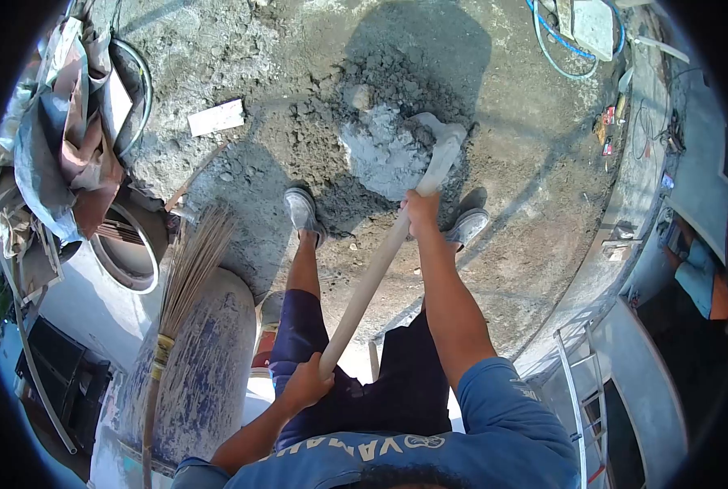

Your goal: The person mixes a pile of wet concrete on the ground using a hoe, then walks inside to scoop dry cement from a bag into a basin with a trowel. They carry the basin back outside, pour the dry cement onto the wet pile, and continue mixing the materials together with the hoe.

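Note:
A long pale handle (pixel 370 297) slants across the view, its far end at a heap of grey mortar or cement (pixel 387 151) on the ground. My left hand (pixel 306 382) is wrapped round the handle's near end, by my lap. Farther up, my right hand (pixel 421 212) grips the same handle just short of the heap. The tool's head (pixel 441 134) is coated in grey and partly sunk in the mix, so its shape is hard to make out. Darker crumbly material (pixel 392 77) lies behind the grey mix. My shoes stand on either side, nearer to me.
A twig broom (pixel 189 285) leans on a worn drum (pixel 205 367) at the left. Crumpled sheets (pixel 70 147) are piled at the upper left, near a white board (pixel 216 118). A ladder (pixel 577 399) stands lower right; a blue hose (pixel 564 45) lies upper right.

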Tool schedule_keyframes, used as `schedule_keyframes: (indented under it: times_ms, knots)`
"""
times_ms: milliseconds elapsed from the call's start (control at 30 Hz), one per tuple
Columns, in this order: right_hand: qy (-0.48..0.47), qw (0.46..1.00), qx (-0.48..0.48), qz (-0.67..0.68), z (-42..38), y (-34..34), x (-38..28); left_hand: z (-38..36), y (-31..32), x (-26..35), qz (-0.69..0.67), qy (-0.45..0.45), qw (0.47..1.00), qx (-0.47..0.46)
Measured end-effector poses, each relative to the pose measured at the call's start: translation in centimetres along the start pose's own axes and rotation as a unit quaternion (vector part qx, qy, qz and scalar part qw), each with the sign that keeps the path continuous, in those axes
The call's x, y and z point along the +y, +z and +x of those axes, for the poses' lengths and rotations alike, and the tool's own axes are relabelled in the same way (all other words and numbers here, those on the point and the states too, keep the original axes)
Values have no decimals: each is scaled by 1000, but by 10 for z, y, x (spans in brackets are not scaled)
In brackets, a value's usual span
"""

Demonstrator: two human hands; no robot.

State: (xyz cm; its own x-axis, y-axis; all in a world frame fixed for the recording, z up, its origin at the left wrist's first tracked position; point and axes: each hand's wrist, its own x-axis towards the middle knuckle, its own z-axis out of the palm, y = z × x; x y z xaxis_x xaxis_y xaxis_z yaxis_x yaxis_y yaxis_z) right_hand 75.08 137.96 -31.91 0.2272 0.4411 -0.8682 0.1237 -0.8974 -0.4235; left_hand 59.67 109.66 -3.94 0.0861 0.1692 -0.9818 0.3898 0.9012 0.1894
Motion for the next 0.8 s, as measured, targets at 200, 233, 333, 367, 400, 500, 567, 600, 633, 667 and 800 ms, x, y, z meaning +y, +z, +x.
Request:
schedule_keyframes:
  times_ms: [200, 233, 333, 367, 400, 500, 567, 600, 633, 667, 800]
  knots:
    - [-186, 978, 16, -89, -47, 3, -182, 56, 21, 45, -74, 111, 991, -6]
    - [-215, 966, 12, -141, -14, 8, -210, 75, 10, 76, -105, 145, 983, 25]
    - [-213, 923, 43, -317, 38, 42, -217, 103, 11, 123, -197, 117, 973, -2]
    - [-193, 909, 41, -367, 51, 51, -183, 91, 39, 121, -271, 74, 959, -27]
    - [-188, 885, 31, -424, 68, 41, -122, 67, 76, 108, -342, 30, 938, -55]
    - [-105, 889, 18, -445, 25, 12, -43, 34, 123, 50, -341, -3, 934, -109]
    - [-126, 909, -9, -397, -11, -13, -43, 6, 143, 37, -329, -10, 935, -136]
    - [-169, 904, -7, -394, -28, -16, -57, 2, 152, 33, -333, -15, 933, -136]
    - [-207, 905, -2, -371, -29, -14, -80, 15, 146, 39, -334, -15, 933, -133]
    - [-238, 907, 5, -348, -37, -9, -109, 33, 135, 48, -275, 52, 957, -71]
    - [-316, 910, -13, -267, 15, 80, -250, 138, 35, 131, -199, 172, 965, 21]
